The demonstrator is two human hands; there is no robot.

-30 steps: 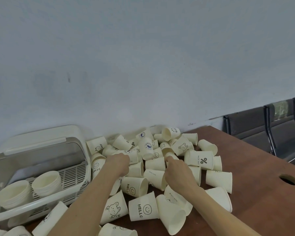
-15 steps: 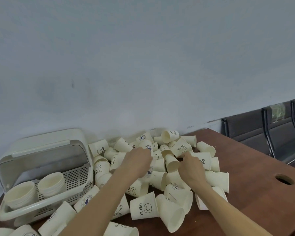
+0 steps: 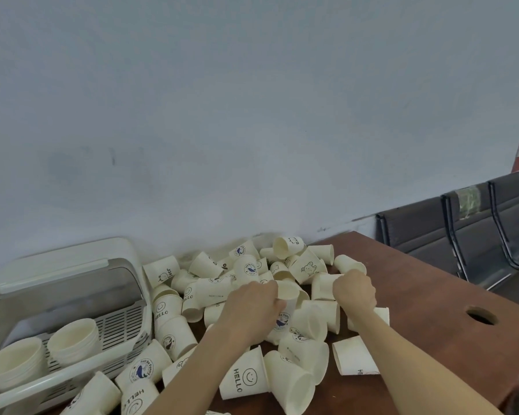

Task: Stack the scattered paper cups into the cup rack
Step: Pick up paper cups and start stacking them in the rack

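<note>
Both hands are in the cup pile at the middle of the brown counter. The left hand has its fingers curled round a cup with a blue whale badge, rim up and open mouth toward the wall; thumb side is at the rim. The right hand is curled in a fist over a plain cup lying on its side; fingers are hidden behind the knuckles, so how firm the hold is can't be told, but the cup sits right at the fingers.

The paper cups are scattered from the wall down to the near edge, most on their sides, some upside down. Prints: "HELLO" with a smiley, a rabbit, a whale badge.

The cup rack sits at the left end of the counter against the wall, white, lid tipped up, slatted tray inside. Two nested stacks stand in it side by side, mouths up, near the front rail. Loose cups lie just beside the rack's right wall and front corner.

There is a round cable hole in the counter right of the pile, well apart from the cups. Dark chairs stand along the wall beyond the counter's right end.
</note>
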